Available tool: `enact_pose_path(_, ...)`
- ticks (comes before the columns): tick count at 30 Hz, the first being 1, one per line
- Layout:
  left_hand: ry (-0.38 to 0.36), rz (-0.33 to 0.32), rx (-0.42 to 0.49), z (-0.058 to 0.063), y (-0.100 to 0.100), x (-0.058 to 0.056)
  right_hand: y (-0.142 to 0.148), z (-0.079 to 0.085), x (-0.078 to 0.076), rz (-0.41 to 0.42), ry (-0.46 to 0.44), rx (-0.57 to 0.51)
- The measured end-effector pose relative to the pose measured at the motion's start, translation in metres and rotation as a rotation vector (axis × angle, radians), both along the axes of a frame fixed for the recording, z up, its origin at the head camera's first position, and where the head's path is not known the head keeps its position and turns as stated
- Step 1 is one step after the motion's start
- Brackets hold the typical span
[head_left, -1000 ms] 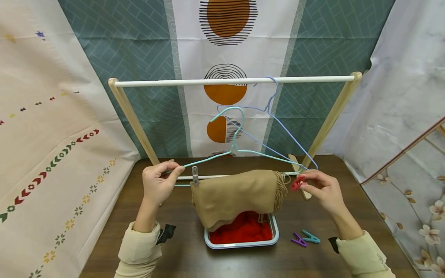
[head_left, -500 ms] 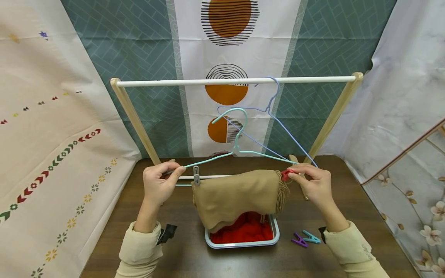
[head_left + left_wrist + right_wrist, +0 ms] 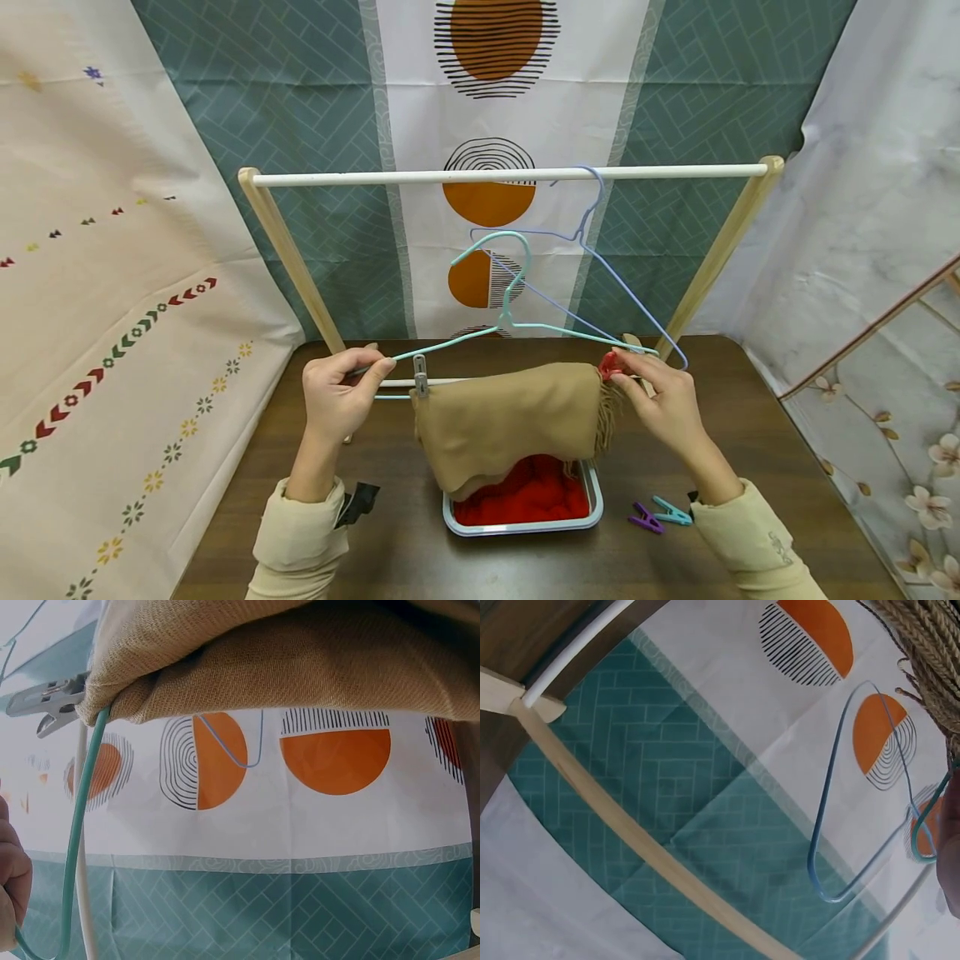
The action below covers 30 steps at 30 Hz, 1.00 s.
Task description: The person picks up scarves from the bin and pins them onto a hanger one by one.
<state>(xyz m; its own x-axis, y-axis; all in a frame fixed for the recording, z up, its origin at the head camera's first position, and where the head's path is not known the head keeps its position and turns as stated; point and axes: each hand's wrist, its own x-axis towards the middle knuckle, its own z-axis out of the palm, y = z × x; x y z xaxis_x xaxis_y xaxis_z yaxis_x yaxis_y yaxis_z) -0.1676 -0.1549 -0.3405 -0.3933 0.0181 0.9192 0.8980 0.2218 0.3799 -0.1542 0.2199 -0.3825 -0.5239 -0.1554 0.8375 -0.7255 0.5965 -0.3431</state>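
Observation:
My left hand [image 3: 341,396] pinches the left end of a mint-green clothes hanger [image 3: 553,327], whose hook points up. A tan fringed scarf [image 3: 510,417] is draped over the hanger's lower bar. At its left edge a grey clothespin [image 3: 421,379] clamps the cloth; in the left wrist view the clothespin [image 3: 52,697] bites the scarf's folded edge beside the bar. Between thumb and fingers my right hand [image 3: 660,392] pinches a red clothespin [image 3: 609,366] at the scarf's top right corner, above the fringe [image 3: 922,645]. The red clothespin's jaws are partly hidden.
Below the scarf stands a light tray [image 3: 525,527] holding red cloth [image 3: 525,498]. Purple [image 3: 646,518] and teal [image 3: 672,511] clothespins lie to its right on the table. Behind is a wooden rack with a white rail [image 3: 337,178], where a blue hanger [image 3: 626,287] hangs.
My right hand has moved left with the red clothespin, from beside the scarf's fringe to its top right corner. My left hand keeps its grip on the hanger, almost unmoved.

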Motion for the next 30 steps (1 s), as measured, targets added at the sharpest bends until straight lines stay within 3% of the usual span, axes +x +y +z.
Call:
enact_pose_path(2, -0.011, 0.009, -0.006, 0.0, -0.001, 0.0, 0.001, 0.0, 0.002, 0.006, -0.005, -0.001)
enact_pose_path(6, -0.032, 0.02, -0.012, -0.001, -0.002, 0.0, 0.002, 0.003, 0.007, 0.067, -0.01, -0.1)
enact_pose_path(10, -0.05, 0.026, -0.006, -0.001, -0.002, 0.0, 0.002, 0.017, 0.016, 0.092, 0.044, -0.183)
enact_pose_path(13, -0.043, 0.019, -0.01, 0.0, -0.002, 0.0, 0.001, 0.034, 0.023, 0.057, 0.091, -0.176)
enact_pose_path(17, -0.028, 0.005, -0.022, 0.0, -0.003, 0.0, 0.013, 0.033, 0.013, 0.021, 0.085, -0.098)
enact_pose_path(20, -0.036, 0.005, -0.023, 0.0, -0.003, 0.001, 0.025, 0.023, 0.002, 0.043, 0.019, -0.027)
enact_pose_path(25, -0.048, 0.005, -0.031, 0.001, -0.004, 0.002, 0.028, 0.026, -0.002, 0.166, -0.193, 0.096)
enact_pose_path(30, -0.035, 0.001, -0.04, 0.002, -0.005, 0.002, 0.026, 0.025, -0.006, 0.289, -0.318, 0.102)
